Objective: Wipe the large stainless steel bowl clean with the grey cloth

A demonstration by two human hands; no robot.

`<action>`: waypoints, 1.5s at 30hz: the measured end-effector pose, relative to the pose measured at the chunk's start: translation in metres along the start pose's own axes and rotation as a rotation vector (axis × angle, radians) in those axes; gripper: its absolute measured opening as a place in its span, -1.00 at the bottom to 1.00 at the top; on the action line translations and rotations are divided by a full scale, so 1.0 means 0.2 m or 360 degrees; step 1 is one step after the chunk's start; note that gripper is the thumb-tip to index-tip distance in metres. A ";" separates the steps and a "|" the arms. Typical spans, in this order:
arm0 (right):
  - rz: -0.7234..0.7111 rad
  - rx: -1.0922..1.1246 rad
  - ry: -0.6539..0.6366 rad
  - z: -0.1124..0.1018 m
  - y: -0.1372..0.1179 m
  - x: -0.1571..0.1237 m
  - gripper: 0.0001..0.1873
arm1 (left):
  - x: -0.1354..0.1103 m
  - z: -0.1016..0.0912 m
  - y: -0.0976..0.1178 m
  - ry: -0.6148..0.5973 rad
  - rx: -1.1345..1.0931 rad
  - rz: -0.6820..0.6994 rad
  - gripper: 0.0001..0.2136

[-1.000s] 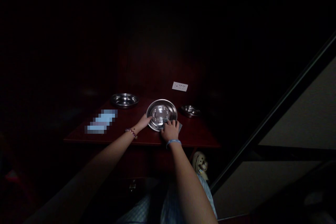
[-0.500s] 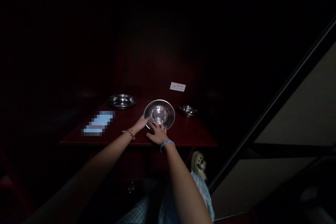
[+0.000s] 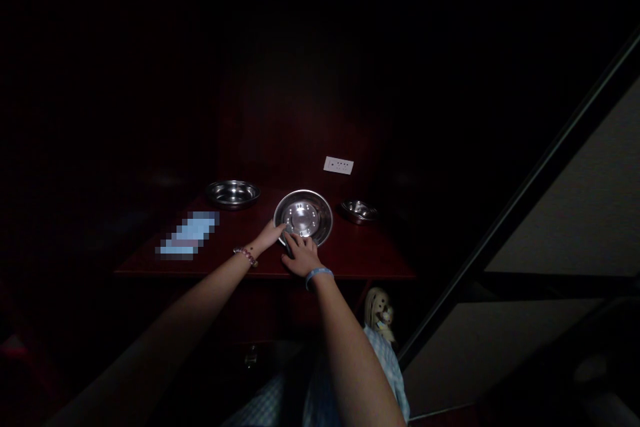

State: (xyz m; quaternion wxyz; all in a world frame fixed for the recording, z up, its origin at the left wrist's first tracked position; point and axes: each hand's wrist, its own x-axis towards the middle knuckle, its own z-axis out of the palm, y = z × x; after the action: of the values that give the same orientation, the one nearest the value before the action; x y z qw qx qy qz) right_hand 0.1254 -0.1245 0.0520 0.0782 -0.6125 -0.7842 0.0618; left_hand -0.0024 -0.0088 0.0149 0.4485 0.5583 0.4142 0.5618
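Note:
A shiny stainless steel bowl (image 3: 305,203) stands at the middle of the dark red desk, its inside tilted toward me. My left hand (image 3: 270,233) grips its left rim, thumb over the edge and the fingers behind hidden. My right hand (image 3: 303,255) lies at the near rim, fingers apart and reaching over the edge onto the bowl's inside, thumb stretched to the left. Something small and greyish at the left thumb tip is too dim to make out.
A wide steel dish (image 3: 233,194) sits at the back left, and smaller steel bowls (image 3: 359,211), seemingly stacked, at the right. A blurred-out light blue rectangle (image 3: 190,233) lies on the desk (image 3: 240,227). A socket plate (image 3: 339,165) is on the back wall. Below right shows a beige clog (image 3: 379,310).
My right hand has shifted very slightly at the near rim. The left hand and the bowl are practically where they were.

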 end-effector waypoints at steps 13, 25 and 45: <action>0.0109 -0.0029 0.0015 0.04 -0.01 0.02 -0.25 | 0.01 -0.02 -0.02 -0.0100 0.0059 0.0211 -0.39; 0.0059 0.0062 0.0015 0.05 0.00 0.03 -0.14 | 0.00 0.00 -0.01 -0.0266 -0.0026 0.0240 -0.41; 0.0011 -0.0035 0.0062 0.00 0.00 0.01 -0.34 | 0.03 0.00 -0.06 -0.0081 -0.0063 0.0123 -0.57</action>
State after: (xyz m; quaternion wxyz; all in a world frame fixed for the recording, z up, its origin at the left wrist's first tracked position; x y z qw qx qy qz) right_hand 0.1258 -0.1221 0.0520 0.0865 -0.6171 -0.7810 0.0413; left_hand -0.0015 0.0001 0.0050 0.4479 0.5789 0.3697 0.5723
